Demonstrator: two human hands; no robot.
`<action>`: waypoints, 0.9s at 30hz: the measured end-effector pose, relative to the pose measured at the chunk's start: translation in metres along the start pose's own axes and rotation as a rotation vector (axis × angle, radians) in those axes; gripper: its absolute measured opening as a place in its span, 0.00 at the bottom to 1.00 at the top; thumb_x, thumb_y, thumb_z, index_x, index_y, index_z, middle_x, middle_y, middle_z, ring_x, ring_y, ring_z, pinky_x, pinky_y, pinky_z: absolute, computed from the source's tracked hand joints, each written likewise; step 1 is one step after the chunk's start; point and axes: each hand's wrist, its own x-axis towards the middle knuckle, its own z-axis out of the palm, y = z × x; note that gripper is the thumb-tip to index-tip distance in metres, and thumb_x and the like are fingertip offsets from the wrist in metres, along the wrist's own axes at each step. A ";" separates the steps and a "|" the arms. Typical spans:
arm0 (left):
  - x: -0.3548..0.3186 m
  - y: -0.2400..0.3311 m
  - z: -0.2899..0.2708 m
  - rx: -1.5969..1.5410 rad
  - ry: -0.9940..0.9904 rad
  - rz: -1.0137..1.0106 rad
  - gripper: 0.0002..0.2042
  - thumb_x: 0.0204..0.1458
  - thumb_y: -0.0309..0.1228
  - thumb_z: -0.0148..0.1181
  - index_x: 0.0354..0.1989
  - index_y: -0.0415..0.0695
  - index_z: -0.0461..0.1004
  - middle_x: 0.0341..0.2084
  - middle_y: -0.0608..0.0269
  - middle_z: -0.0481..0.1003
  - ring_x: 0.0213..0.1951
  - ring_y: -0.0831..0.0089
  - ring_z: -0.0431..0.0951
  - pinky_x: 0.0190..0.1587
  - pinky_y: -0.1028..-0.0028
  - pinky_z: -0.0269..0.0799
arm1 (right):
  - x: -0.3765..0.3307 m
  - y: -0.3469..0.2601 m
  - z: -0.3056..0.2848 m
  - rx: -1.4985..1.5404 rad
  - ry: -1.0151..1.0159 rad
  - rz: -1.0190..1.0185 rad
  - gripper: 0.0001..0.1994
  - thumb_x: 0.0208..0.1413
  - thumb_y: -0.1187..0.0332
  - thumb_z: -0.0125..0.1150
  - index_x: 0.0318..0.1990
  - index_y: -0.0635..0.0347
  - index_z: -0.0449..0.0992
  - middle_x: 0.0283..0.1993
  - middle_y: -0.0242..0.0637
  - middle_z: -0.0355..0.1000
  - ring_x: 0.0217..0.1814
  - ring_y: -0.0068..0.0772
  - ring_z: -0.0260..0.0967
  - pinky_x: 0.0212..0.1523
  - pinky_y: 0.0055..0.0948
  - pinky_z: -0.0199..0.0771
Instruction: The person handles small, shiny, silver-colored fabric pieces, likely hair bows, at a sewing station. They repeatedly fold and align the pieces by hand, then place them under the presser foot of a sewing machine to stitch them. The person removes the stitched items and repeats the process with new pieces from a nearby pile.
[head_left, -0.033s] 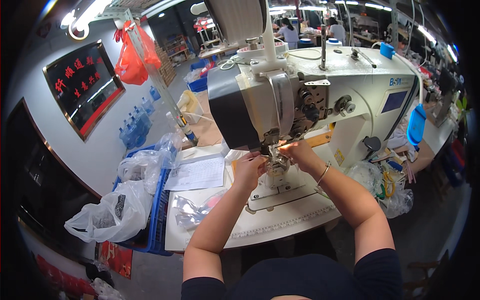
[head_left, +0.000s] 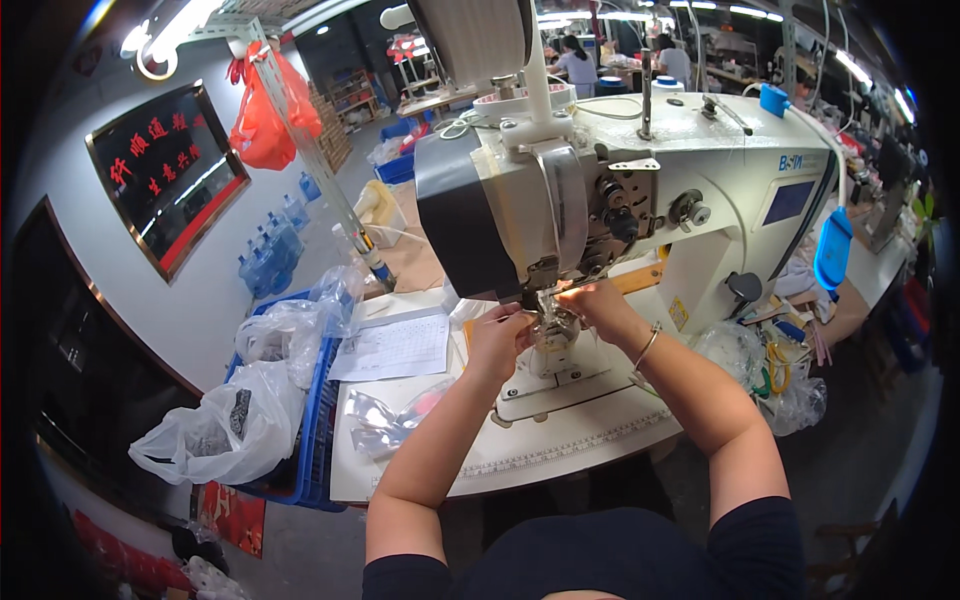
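Small workpiece point(head_left: 552, 318) (seemingly pale) pinched between left hand point(head_left: 497, 340) and right hand point(head_left: 598, 302).

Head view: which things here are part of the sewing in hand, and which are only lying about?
In use:
sewing machine
left hand and right hand, both at the needle area
small workpiece under the needle

Lying about:
paper sheet
clear bags on the table
white bags by the blue crate
orange bag hanging
water bottles on the floor
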 end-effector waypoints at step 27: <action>-0.131 -0.056 -0.010 0.222 -0.207 0.053 0.16 0.44 0.18 0.60 0.43 0.34 0.69 0.32 0.59 0.74 0.35 0.76 0.75 0.41 0.78 0.71 | -0.148 0.044 0.003 0.416 -0.173 0.190 0.13 0.51 0.75 0.57 0.44 0.66 0.67 0.40 0.36 0.69 0.40 0.23 0.68 0.44 0.22 0.68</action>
